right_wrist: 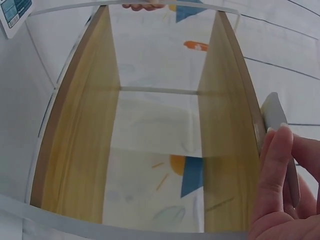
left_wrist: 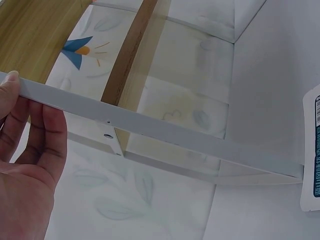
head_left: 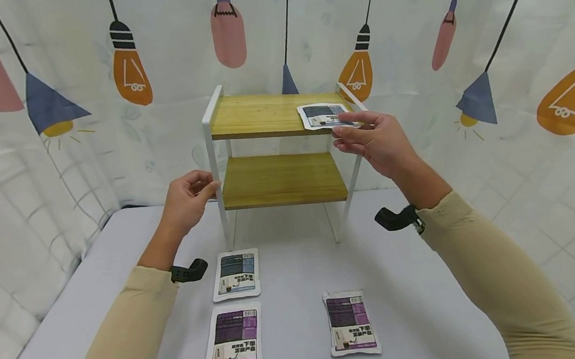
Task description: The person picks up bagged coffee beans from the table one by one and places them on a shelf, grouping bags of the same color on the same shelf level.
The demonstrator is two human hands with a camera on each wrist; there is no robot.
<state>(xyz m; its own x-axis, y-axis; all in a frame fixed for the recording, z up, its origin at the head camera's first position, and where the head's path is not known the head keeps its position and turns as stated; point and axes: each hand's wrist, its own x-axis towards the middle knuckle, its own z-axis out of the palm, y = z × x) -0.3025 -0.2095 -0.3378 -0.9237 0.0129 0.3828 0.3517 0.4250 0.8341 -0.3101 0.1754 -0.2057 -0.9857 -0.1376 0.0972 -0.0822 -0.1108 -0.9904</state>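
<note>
At nine o'clock of the two-shelf rack, the left hand pinches its white side post between thumb and fingers. Towards seven o'clock, a purple-labelled packet and, just beyond it, a blue-labelled packet lie on the table. Around one o'clock, a white-edged packet is at the top shelf's front corner. Towards five o'clock lies another purple packet. At three o'clock, the right hand pinches the white-edged packet, thumb opposing fingers.
</note>
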